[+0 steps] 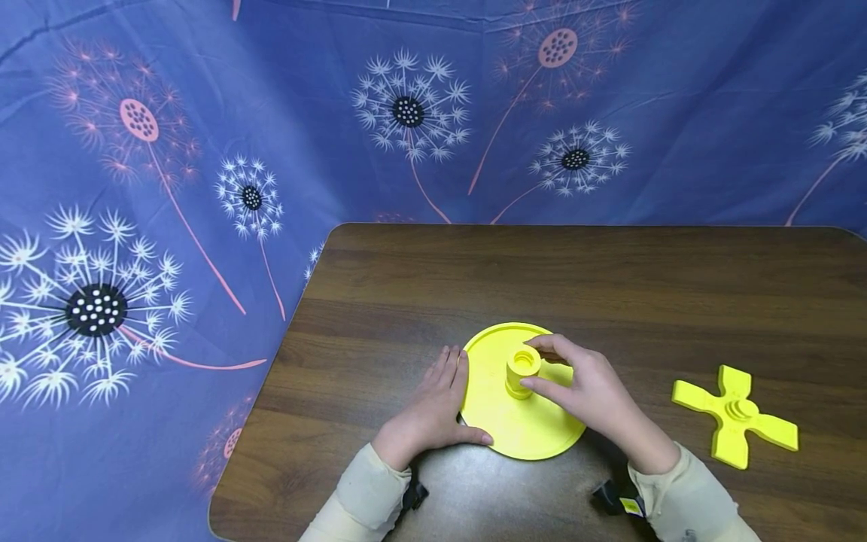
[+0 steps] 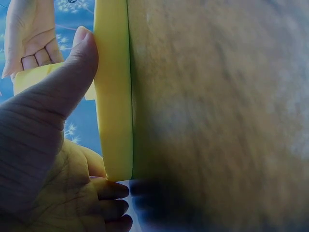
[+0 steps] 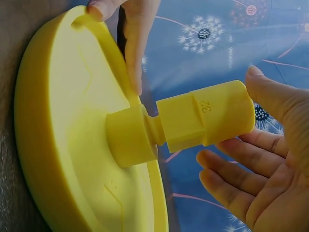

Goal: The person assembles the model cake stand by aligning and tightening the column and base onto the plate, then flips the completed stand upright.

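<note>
A yellow round plate (image 1: 494,425) with a raised rim lies on the table, a short round collar (image 3: 130,137) standing at its middle. Set in that collar is a yellow connector (image 3: 207,116), marked 32, with a narrow neck and a hollow top. My right hand (image 1: 596,384) holds the connector's upper end between thumb and fingers; the other fingers are loosely bent below. My left hand (image 1: 436,406) rests along the plate's left rim, fingers straight and thumb at the near edge. In the left wrist view, the left thumb (image 2: 79,72) lies against the rim.
A yellow four-armed cross piece (image 1: 734,444) with a raised threaded stub at its centre lies on the wooden table (image 1: 576,271), to the right of my right hand. A blue cloth with dandelion prints (image 1: 305,113) hangs behind the table and along its left side.
</note>
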Tool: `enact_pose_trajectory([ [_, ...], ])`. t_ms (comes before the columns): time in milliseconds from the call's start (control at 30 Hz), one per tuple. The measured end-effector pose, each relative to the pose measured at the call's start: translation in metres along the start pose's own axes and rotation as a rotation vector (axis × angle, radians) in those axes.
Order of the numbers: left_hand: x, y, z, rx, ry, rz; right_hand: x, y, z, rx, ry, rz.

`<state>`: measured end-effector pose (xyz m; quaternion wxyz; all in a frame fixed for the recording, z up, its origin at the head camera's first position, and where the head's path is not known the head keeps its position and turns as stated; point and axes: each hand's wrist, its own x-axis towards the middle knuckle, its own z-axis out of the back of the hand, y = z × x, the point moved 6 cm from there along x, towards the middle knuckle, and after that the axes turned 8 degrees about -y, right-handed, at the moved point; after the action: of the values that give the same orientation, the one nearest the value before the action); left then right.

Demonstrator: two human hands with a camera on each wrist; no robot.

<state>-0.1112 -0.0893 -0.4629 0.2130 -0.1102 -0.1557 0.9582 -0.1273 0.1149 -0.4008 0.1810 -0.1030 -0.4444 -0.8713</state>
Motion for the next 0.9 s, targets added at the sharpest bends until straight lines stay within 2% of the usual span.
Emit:
enact_pose_trajectory([
  [100, 0.0002, 0.0000, -0.0003, -0.019, -0.002, -0.004, 0.0002, -0.0005, -0.0008, 0.033, 0.029, -0.015],
  [333, 0.0001, -0.0001, 0.0001, -0.041, 0.002, -0.001, 0.0006, -0.0029, -0.0016, 0.070, 0.048, 0.037],
  [500, -0.0006, -0.0006, -0.0001, -0.036, -0.001, -0.004, -0.0005, -0.0050, -0.0020, 0.058, 0.061, 0.033],
  [733, -0.0010, -0.0009, -0.0002, -0.039, 0.004, -0.005, -0.0016, -0.0060, -0.0015, 0.081, 0.047, -0.006],
  [900, -0.0008, -0.0001, -0.0004, -0.042, 0.008, -0.002, -0.0033, -0.0063, -0.0032, 0.142, 0.031, -0.042],
])
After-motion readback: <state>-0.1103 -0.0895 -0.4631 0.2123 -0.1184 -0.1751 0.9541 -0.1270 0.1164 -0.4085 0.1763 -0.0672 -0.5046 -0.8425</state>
